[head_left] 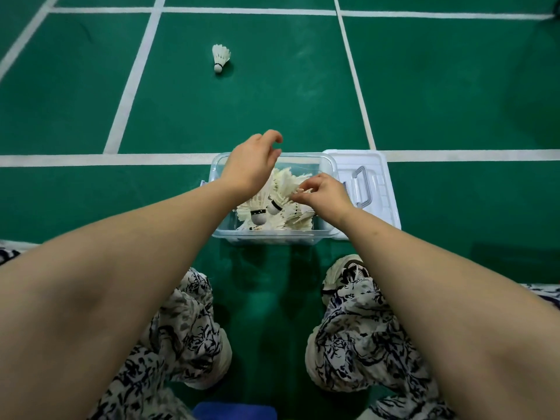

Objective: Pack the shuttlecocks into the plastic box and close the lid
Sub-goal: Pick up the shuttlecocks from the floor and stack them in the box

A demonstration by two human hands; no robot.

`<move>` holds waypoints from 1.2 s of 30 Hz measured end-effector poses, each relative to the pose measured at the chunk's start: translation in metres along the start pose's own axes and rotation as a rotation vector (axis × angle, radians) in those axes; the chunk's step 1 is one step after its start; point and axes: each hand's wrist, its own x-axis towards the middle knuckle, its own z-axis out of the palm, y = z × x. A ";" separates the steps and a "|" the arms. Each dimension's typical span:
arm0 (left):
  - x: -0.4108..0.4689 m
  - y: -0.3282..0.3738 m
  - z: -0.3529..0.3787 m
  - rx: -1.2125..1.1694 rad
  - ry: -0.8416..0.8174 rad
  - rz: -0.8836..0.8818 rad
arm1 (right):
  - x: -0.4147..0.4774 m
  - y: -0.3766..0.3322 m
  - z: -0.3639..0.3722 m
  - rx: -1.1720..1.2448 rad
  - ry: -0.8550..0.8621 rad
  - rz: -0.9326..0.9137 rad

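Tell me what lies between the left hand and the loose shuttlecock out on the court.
Nothing visible. The left hand hangs over the far rim of the plastic box; only bare green floor separates it from the loose shuttlecock.

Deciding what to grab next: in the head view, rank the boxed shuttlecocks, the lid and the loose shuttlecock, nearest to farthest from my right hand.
1. boxed shuttlecocks: at the right hand's fingertips.
2. lid: close on its right.
3. loose shuttlecock: far ahead, leftward.

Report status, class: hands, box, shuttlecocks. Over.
Left hand empty above plastic box; right hand pinching a shuttlecock inside. Stray shuttlecock out on court. Lid off, beside box.
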 end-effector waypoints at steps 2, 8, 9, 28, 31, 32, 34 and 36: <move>0.000 0.000 0.002 0.012 -0.008 0.009 | 0.001 0.006 -0.003 -0.020 0.020 0.059; 0.000 -0.003 0.006 0.049 -0.011 0.004 | 0.000 0.013 0.001 -0.100 -0.069 0.113; 0.000 -0.004 0.006 0.048 -0.004 -0.004 | 0.000 0.012 0.003 -0.104 -0.092 0.116; -0.002 -0.017 0.008 0.097 -0.016 -0.049 | 0.005 0.009 0.033 -0.363 -0.417 0.151; -0.002 -0.017 0.008 0.100 -0.034 -0.051 | 0.005 0.010 0.033 -0.364 -0.431 0.151; -0.002 -0.017 0.008 0.101 -0.037 -0.050 | 0.006 0.010 0.032 -0.351 -0.428 0.156; -0.001 -0.016 0.008 0.106 -0.039 -0.047 | 0.006 0.010 0.029 -0.294 -0.422 0.173; -0.001 -0.015 0.007 0.111 -0.037 -0.043 | 0.006 0.010 0.024 -0.215 -0.426 0.188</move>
